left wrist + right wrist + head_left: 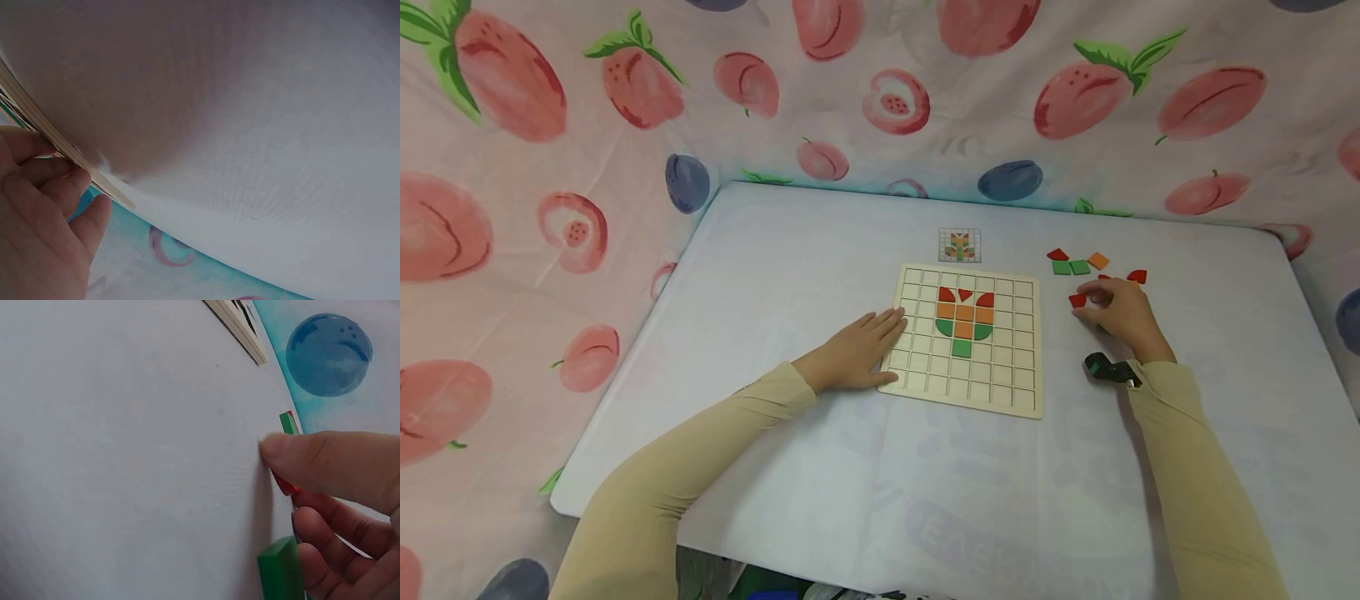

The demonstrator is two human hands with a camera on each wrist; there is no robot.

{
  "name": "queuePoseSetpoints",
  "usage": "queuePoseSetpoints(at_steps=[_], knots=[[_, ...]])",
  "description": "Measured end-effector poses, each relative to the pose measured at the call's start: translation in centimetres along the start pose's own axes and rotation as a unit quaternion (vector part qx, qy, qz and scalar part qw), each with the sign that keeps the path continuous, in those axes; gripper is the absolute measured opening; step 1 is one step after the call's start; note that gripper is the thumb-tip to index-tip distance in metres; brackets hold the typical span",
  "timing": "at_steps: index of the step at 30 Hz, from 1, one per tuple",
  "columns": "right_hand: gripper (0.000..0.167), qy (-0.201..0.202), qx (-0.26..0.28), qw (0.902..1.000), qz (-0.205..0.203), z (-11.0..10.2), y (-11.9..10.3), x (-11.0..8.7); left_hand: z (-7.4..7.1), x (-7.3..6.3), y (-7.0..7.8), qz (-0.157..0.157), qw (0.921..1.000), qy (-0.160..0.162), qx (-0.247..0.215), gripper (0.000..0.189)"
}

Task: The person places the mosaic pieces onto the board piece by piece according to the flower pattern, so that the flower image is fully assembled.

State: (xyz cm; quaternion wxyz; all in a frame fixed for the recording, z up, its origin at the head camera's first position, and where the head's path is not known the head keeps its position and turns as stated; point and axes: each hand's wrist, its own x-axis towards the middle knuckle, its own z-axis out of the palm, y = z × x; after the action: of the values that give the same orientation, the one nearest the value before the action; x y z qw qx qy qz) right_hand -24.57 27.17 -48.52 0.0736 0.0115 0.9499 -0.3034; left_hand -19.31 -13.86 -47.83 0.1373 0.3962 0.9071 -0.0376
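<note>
My left hand (853, 350) rests with straight fingers on the left edge of a wooden grid board (1015, 367). On the board, red, orange and green pieces form a flower, with a green square (961, 348) at its bottom and a red triangle (965, 294) at the top middle. To the board's right, my right hand (1122, 315) pinches a red piece (1077, 301) between thumb and fingers, close over the table. In the right wrist view the thumb partly hides this red piece (285, 482). The left wrist view shows the fingers at the board's edge (106, 184).
A small pattern card (959, 245) lies behind the board. Beyond my right hand are loose pieces: green squares (1079, 267), an orange one (1098, 261) and red ones (1057, 254). A green piece (278, 565) lies by my right fingers. A fruit-print cloth (895, 100) hangs behind the white table.
</note>
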Motion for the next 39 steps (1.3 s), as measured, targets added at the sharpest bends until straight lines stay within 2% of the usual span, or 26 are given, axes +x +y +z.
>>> queuePoseSetpoints(at_steps=[13,22,32,39], knots=[[0.033,-0.004,0.007,0.9999,-0.006,-0.18,0.06,0.08,0.02,-0.06,-0.09,0.0,1.0,0.001,0.005,0.085],[0.035,0.022,-0.001,0.9997,0.0,0.05,-0.15,0.35,0.01,-0.05,-0.07,0.001,1.0,0.001,0.007,0.086],[0.034,-0.004,-0.018,0.9997,-0.013,-0.26,-0.56,0.27,0.02,-0.03,-0.15,0.001,1.0,0.0,0.009,0.085],[0.035,0.004,-0.019,0.9997,-0.015,-0.1,-0.47,0.24,0.15,0.05,-0.2,0.002,1.0,0.001,0.006,0.085]])
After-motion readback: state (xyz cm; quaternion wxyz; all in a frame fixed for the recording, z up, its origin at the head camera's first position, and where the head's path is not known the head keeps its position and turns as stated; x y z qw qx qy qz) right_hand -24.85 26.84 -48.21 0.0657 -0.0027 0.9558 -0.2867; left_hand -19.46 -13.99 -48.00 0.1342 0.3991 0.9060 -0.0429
